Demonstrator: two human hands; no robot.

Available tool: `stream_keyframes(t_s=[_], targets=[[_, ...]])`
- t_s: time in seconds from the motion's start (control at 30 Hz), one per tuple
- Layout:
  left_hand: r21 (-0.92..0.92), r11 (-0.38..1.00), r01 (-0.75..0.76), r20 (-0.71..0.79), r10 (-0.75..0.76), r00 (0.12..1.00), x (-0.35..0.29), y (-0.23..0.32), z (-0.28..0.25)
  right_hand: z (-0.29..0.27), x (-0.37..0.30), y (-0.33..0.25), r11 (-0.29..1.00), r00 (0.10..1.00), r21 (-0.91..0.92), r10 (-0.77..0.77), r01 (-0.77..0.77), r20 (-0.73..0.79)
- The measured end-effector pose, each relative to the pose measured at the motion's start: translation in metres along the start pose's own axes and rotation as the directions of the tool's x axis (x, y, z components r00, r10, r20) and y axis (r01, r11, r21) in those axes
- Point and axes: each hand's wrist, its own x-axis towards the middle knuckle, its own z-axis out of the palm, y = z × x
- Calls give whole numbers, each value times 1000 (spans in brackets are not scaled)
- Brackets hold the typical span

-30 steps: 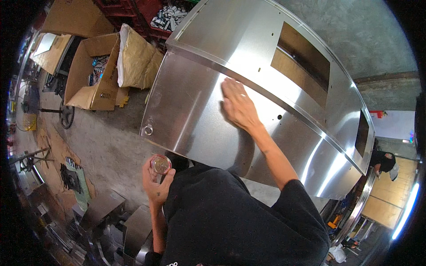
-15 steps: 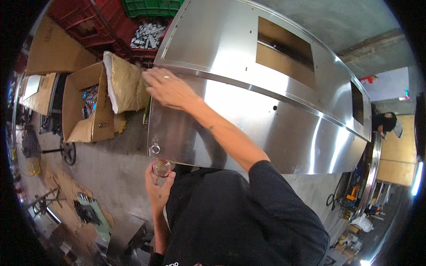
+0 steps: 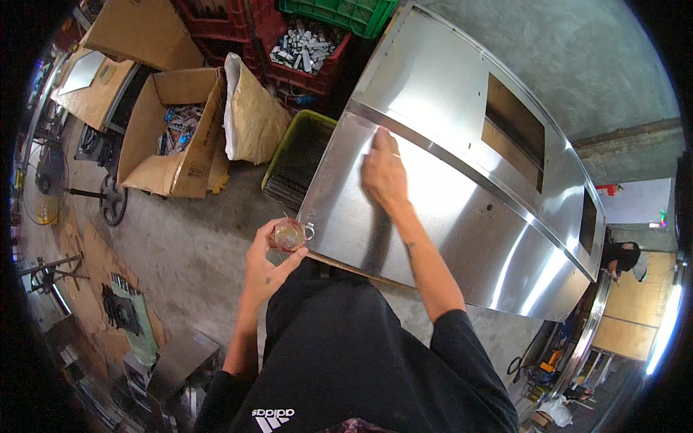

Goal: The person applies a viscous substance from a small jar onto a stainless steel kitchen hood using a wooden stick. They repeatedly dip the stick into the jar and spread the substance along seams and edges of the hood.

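Note:
My left hand (image 3: 263, 263) is closed round a small round container (image 3: 289, 235), see-through with a reddish rim, held at the near left corner of a large shiny sheet-metal panel (image 3: 440, 216). Right beside it, a silver ring-shaped piece (image 3: 310, 229) shows at the panel's corner. Over the panel's left part, close to its long raised fold (image 3: 462, 162), is my right hand (image 3: 388, 173), with a ring on one finger. Its fingertips are smeared by motion, so I cannot make out whether they hold anything.
Rectangular openings (image 3: 514, 130) cut the panel's far part. At left stand a cardboard box (image 3: 151, 173) of small parts, a tan sack (image 3: 253, 119) and a yellow-rimmed basket (image 3: 278, 169). Behind is a red crate (image 3: 336, 72) of metal pieces. Another person (image 3: 622, 256) is far right.
My right hand has moved from the panel's left edge rightward along the fold. My left hand has risen with the container to the panel's corner. The view has shifted, showing the basket.

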Motion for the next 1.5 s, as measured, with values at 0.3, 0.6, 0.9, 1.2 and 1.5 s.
stream_keyframes(t_s=[0.3, 0.6, 0.9, 1.2, 1.5], targets=[[2, 999, 34, -98, -33, 995, -16, -18, -31, 44, 53, -98, 918, 918, 29, -395, 396, -37], [-80, 997, 8, -190, -23, 981, -8, -25, -27, 22, 77, -63, 925, 952, 269, -297, 269, 69], [-125, 986, 115, -290, -147, 946, -20, -66, -46, -69, 246, 17, 841, 805, -296, -243, 453, 541], [-89, 974, 208, -320, -226, 920, -20, -80, -72, -6, 239, -15, 435, 247, -247, 59, 866, 967], [-51, 985, 163, -349, -170, 921, -26, -76, -75, -18, 268, 12, 178, 361, -372, 90, 911, 928]])
